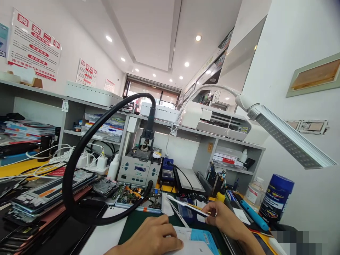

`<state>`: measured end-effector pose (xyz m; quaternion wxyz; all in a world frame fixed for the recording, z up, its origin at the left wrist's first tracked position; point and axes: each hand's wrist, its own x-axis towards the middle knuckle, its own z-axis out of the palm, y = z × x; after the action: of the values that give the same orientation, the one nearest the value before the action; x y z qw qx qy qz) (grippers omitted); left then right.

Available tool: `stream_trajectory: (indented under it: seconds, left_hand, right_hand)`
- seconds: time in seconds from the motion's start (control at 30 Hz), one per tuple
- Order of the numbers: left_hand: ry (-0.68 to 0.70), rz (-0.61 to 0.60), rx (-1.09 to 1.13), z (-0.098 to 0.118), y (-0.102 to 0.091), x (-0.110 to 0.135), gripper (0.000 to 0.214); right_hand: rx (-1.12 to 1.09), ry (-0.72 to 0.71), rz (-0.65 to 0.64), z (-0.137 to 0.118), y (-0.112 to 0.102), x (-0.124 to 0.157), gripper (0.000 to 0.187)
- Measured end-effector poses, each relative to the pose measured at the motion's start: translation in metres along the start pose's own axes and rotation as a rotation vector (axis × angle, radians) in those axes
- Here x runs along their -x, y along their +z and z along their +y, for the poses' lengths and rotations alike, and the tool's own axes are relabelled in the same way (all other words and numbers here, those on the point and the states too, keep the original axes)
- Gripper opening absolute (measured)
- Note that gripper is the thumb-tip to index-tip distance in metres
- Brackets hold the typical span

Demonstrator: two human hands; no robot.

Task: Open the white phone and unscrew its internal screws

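Grey shelving (205, 152) backs the crowded bench (10, 173), where a dark green mat (134, 221) lies beneath my work and a flat white piece (190, 248) sits under my left hand (154, 235), its fingers curled, though I cannot tell whether they pinch. My right hand (223, 217) grips a slim white-edged strip (187, 205) beyond it; I judge this step as handling the strip while steadying the piece, calling next for precise fingertip control.

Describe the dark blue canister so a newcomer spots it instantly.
Find the slanting lamp head at the right. Below it, near the picture's lower right, stands the bulky canister. Unlike the see-through, white-capped bottle just left of it, it is dark blue and opaque.
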<state>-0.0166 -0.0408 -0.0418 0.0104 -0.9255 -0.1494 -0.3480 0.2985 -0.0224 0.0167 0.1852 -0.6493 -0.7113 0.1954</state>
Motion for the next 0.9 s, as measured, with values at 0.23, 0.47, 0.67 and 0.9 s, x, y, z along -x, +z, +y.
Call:
stream_trajectory:
  seconds: [0.23,0.47,0.67,0.9]
  left_hand:
    - [0.021,0.001,-0.065,-0.004,0.005,0.003,0.027]
    - [0.033,0.059,-0.104,-0.007,0.014,0.004,0.025]
    - [0.051,0.095,-0.123,-0.012,0.020,0.003,0.027]
    - [0.022,0.128,-0.041,-0.013,0.020,0.001,0.027]
  right_hand:
    - [0.071,-0.010,0.101,-0.012,0.020,-0.007,0.013]
    - [0.048,-0.052,0.060,-0.016,0.029,-0.003,0.016]
    - [-0.076,-0.098,0.107,-0.018,0.033,-0.011,0.017]
    - [-0.290,-0.145,0.261,-0.040,0.025,-0.004,0.042]
